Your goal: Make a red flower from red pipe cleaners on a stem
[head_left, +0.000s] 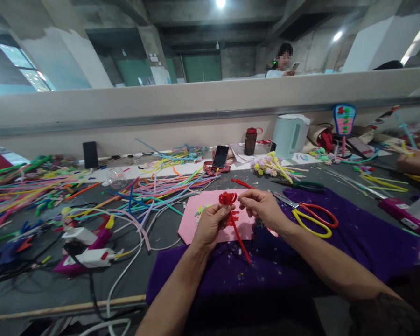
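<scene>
Centre of frame: both hands were raised over a pink sheet [203,219] lying on a purple cloth [353,242]. The left hand [210,226] was closed around the stem of a red pipe-cleaner flower [228,199], whose coiled head stood just above the fingers while the stem ran down and right toward the lower centre. The right hand [262,207] was pinched, thumb and forefinger together at the right edge of the flower head, touching it.

Right of the hands, on the cloth: scissors [313,217] with red and yellow handles, blades toward the centre. Left half of the frame: a loose spread of coloured pipe cleaners [154,186] and a glue gun [87,245] among cables. Upper centre, along the wall: a phone [220,156] propped up, a brown bottle [250,141] and a pale kettle [291,134]. Far right edge: another person's hand [418,164] rested on the table. Beyond the wall, a person sat in the background.
</scene>
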`<state>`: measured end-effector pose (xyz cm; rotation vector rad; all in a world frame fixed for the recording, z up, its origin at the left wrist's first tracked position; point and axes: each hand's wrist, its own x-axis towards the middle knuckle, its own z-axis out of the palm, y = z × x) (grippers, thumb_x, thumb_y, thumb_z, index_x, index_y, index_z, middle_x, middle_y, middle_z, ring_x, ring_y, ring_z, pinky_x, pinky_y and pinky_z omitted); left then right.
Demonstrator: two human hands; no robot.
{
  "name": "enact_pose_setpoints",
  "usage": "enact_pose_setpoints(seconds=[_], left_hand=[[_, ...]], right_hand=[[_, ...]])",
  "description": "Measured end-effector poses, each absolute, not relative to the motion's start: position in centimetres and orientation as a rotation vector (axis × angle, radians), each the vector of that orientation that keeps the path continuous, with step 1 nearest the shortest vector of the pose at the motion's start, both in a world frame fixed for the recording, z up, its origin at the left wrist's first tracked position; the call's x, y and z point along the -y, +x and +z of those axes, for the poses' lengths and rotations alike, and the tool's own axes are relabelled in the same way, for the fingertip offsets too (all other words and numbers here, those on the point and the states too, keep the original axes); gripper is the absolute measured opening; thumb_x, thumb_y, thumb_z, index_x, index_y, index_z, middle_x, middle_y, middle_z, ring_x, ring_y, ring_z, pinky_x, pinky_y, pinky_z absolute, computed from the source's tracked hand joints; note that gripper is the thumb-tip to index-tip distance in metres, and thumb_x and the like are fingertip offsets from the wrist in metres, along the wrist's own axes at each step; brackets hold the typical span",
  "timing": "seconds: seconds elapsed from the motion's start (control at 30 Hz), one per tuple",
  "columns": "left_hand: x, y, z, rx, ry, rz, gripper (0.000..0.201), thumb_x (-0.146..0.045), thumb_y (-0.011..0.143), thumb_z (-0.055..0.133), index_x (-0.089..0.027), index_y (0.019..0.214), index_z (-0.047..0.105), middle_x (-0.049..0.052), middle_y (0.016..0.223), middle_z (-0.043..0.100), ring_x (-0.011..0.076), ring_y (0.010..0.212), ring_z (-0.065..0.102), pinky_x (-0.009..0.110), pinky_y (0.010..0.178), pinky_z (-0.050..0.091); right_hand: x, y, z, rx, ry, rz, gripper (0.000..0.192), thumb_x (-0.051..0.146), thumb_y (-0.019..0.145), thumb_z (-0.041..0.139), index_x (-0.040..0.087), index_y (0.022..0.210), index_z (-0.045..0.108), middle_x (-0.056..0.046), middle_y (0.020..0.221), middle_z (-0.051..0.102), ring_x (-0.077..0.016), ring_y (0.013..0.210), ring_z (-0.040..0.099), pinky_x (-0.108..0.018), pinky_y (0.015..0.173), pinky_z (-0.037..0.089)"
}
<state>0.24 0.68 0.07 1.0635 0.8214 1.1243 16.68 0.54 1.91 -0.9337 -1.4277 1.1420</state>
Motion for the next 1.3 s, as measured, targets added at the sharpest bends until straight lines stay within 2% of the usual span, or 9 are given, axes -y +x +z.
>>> enact_pose_setpoints(seconds=[0.4, 0.6, 1.0, 1.3], left_hand=[[-0.52, 0.38, 0.06, -0.857, 1.123, 1.101, 0.029, -0.039, 0.063, 0.068, -0.011, 0.070, 0.064, -0.006, 0.044, 0.035, 0.0036, 0.040, 0.025, 0.020, 0.042, 0.015], [-0.43, 0.41, 0.08, -0.859, 1.168, 1.090, 0.028, -0.038, 0.066, 0.066, -0.011, 0.072, 0.065, -0.006, 0.045, 0.036, 0.0038, 0.041, 0.025, 0.020, 0.042, 0.014], [-0.27, 0.58, 0.38, -0.891, 1.177, 1.087, 0.028, -0.039, 0.063, 0.068, -0.012, 0.062, 0.062, -0.006, 0.042, 0.036, 0.0032, 0.040, 0.025, 0.021, 0.042, 0.014], [-0.31, 0.55, 0.14, -0.884, 1.195, 1.082, 0.026, -0.037, 0.068, 0.065, -0.011, 0.066, 0.063, -0.006, 0.042, 0.037, 0.0033, 0.039, 0.026, 0.021, 0.041, 0.014]], right_hand=[[-0.41, 16.36, 1.86, 1.451, -0.939, 1.117, 0.025, 0.038, 0.074, 0.058, 0.014, 0.080, 0.062, 0.000, 0.062, 0.059, -0.0058, 0.042, 0.046, -0.017, 0.036, 0.031], [-0.43, 16.29, 1.93, 1.460, -0.917, 1.101, 0.022, 0.035, 0.075, 0.058, 0.014, 0.069, 0.059, 0.001, 0.056, 0.056, -0.0049, 0.039, 0.045, -0.017, 0.037, 0.033], [-0.78, 16.20, 1.18, 1.467, -0.932, 1.124, 0.025, 0.039, 0.074, 0.057, 0.014, 0.071, 0.059, 0.001, 0.058, 0.057, -0.0056, 0.040, 0.045, -0.017, 0.037, 0.032], [-0.63, 16.07, 1.43, 1.451, -0.942, 1.135, 0.024, 0.037, 0.074, 0.058, 0.014, 0.069, 0.057, 0.004, 0.048, 0.052, -0.0052, 0.037, 0.042, -0.017, 0.036, 0.027]])
